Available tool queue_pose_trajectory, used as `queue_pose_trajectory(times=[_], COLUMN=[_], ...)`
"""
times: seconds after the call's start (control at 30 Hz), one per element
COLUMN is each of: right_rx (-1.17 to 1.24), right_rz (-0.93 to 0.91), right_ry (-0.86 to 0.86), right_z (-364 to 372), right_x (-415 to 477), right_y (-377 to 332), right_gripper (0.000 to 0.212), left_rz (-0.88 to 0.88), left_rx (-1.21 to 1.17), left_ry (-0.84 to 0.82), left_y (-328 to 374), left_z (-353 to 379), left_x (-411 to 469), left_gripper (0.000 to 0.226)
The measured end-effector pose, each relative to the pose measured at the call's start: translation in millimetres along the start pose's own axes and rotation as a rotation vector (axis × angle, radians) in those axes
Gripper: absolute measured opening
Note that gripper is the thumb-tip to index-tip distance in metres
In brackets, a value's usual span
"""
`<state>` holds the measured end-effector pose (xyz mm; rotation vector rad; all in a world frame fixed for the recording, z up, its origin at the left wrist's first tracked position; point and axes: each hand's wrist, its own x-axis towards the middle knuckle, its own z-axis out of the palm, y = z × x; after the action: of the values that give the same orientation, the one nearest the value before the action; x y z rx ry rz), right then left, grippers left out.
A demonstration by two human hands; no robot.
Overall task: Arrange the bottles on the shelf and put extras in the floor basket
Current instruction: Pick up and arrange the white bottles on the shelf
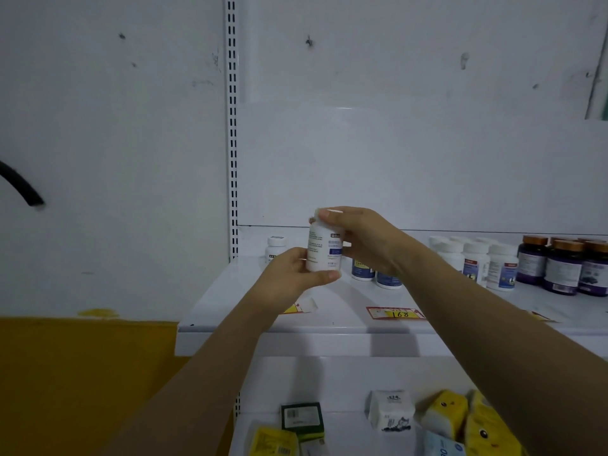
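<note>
A small white bottle (275, 246) stands on the shelf (329, 325) behind the left hand (292, 274), whose fingers (325, 276) hold the base of a white bottle (324, 248) (blue label, print unreadable) above the shelf. The right hand (365, 238) pinches its cap. Below-right of those fingers lies a price tag (394, 313), digits upside down.

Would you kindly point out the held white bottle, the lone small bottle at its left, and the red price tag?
held white bottle (320, 249), head view, label.
lone small bottle (276, 241), head view, cap.
red price tag (399, 314), head view, yellow panel.
</note>
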<state>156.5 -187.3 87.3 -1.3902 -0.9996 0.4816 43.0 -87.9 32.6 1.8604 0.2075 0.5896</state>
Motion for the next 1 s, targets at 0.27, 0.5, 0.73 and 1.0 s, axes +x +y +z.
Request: queue_pose_trajectory(times=[0.27, 0.5, 0.73, 1.0], right_rx=[0.163, 0.023, 0.076, 0.037], right_rz=[-0.022, -0.026, -0.021, -0.035], right_ry=[-0.063, -0.026, -0.058, -0.020], right_z=[-2, -1, -6, -8], right_x=[-1, -3, -4, -4], right_y=[1, 8, 9, 6], right_gripper=[0.038, 0.016, 0.020, 0.030], left_rz=[0.008, 0.011, -0.021, -0.032], left_rx=[-0.044, -0.040, 0.017, 0.015], left_ry=[-0.076, 0.044, 0.022, 0.085], left_y=[-4, -3, -4, -1], left_z=[-2, 1, 0, 8], left_x=[0, 2, 2, 4], left_gripper=[0.052, 0.054, 0.052, 0.055])
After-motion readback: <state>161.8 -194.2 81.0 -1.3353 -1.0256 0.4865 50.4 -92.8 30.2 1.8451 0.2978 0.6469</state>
